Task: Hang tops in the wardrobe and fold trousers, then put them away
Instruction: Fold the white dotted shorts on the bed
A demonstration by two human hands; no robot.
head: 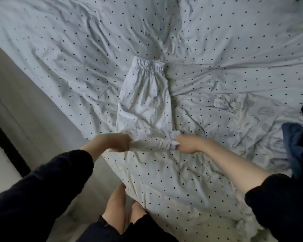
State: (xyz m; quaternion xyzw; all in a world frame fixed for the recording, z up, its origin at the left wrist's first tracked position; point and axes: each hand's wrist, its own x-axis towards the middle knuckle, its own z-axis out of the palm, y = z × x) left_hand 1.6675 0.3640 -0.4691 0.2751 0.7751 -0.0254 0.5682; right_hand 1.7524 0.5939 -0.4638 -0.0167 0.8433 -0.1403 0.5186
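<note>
White trousers [144,98] with an elastic waistband lie lengthwise on the dotted bed sheet [77,55], waistband at the far end. The near end is bunched into a roll. My left hand [115,142] grips the left side of that roll. My right hand [187,143] grips its right side. Both hands are at the near edge of the bed.
A pale garment with a faint print [248,116] lies on the bed to the right. Dark and blue clothes [297,137] are piled at the right edge. The floor [24,119] runs along the left of the bed. My legs stand by the bed corner.
</note>
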